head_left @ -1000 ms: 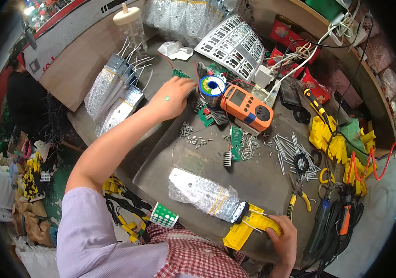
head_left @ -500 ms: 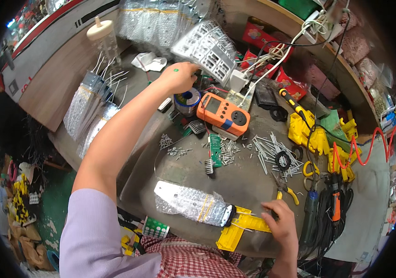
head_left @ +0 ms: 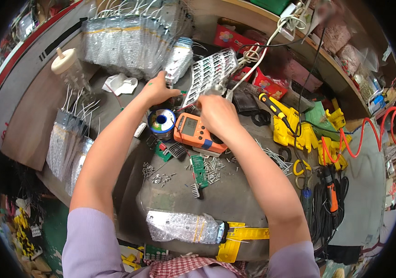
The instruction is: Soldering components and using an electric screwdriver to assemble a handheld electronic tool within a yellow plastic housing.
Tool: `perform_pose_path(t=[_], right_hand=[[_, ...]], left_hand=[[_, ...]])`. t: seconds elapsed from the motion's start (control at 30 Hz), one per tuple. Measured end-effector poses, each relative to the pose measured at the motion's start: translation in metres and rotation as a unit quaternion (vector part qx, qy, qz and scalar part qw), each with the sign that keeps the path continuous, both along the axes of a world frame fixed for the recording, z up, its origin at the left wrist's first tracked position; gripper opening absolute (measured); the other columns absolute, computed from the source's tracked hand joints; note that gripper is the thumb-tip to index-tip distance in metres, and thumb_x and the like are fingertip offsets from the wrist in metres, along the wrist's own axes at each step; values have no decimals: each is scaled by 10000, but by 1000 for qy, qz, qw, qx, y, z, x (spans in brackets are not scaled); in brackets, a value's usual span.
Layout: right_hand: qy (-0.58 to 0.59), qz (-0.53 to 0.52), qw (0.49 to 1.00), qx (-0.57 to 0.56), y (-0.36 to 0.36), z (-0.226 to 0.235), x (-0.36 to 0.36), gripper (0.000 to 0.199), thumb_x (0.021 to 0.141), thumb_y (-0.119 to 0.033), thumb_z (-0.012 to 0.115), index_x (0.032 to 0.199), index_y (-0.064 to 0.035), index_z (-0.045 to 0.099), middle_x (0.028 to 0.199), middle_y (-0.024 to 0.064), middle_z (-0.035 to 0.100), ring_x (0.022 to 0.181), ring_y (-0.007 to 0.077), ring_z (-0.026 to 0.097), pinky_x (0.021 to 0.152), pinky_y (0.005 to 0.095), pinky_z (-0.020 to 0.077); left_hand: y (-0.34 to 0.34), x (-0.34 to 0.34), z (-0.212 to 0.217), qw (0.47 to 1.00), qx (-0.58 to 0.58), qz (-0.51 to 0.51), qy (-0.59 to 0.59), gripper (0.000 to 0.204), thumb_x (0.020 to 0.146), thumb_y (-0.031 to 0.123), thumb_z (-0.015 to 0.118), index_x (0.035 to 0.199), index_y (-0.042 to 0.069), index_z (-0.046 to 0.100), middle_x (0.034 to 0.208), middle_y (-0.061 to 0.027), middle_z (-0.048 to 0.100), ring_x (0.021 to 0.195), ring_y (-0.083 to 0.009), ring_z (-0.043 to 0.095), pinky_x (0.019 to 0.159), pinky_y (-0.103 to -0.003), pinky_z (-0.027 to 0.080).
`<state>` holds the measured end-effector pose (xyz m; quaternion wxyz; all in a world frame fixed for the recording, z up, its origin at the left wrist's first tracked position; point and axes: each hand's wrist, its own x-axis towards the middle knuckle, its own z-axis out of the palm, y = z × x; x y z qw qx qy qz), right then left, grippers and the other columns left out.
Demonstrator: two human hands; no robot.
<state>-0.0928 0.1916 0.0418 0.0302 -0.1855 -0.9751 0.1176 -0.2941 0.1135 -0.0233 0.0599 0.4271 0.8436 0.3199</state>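
My left hand (head_left: 157, 91) reaches to the back of the bench, thumb and fingers apart. It is beside the lower end of a bubble-wrapped packet (head_left: 179, 58) and some small dark finned parts; its fingertips are partly hidden. My right hand (head_left: 218, 115) is closed at the lower corner of a tilted white sheet (head_left: 212, 69) with rows of dark marks. Below the hands are an orange meter (head_left: 193, 132) with a small screen and a solder spool (head_left: 161, 121). Close to my body lies another bubble-wrapped packet (head_left: 179, 227), its end at a yellow plastic bracket (head_left: 232, 243).
Bubble-wrapped packets with white wires (head_left: 126, 46) stand at the back left. Screws (head_left: 214, 170) lie around a green circuit board (head_left: 199, 170). On the right are yellow plastic parts (head_left: 290, 132), a screwdriver (head_left: 274, 109), scissors (head_left: 301, 167) and a coiled red cord (head_left: 369, 129).
My right hand has left the yellow bracket and moved up to the white sheet. The sheet's tilt has changed, and my left hand is now left of it. The whole view has shifted.
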Motion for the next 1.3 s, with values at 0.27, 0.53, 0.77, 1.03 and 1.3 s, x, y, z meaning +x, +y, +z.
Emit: perform_pose_path(t=[0.27,0.53,0.77,1.03,1.3], right_hand=[[188,47,973,-129,42,5,-66,539,782,88,362,1308,16,453,1243,245,548,1165,335,538,1018,360,403],[90,20,969,-227,68,12,-58,364,810,19,420,1126,41,598,976,127,667,947,196,644,800,313,509],[8,115,982,-150,41,-20,-73,429,859,-178,603,1259,-41,535,1058,144,661,973,230,631,857,330,478],[-94,199,972,-79,6,-28,-108,299,870,-239,569,1056,-18,648,1023,184,655,975,313,620,866,369,471],[-236,181,940,-167,12,-37,-135,530,813,-485,644,1159,-84,646,1091,114,663,958,201,623,863,312,473]], left_hand=[[-19,-21,-6,959,211,-9,-190,211,822,206,683,906,15,650,769,-59,660,690,-130,614,672,-268,480],[-58,-6,45,826,404,-75,-385,119,913,195,593,912,76,588,853,-29,622,782,-109,581,720,-239,459],[-101,5,87,762,511,-75,-392,109,886,190,620,899,83,597,838,-23,627,740,-95,568,677,-221,444],[-163,15,76,950,167,-11,-265,204,843,163,605,1011,48,607,798,35,540,678,-49,482,613,-195,378],[-162,19,62,989,7,-115,-93,376,815,323,701,980,-12,665,808,-105,626,773,-187,589,706,-318,463]])
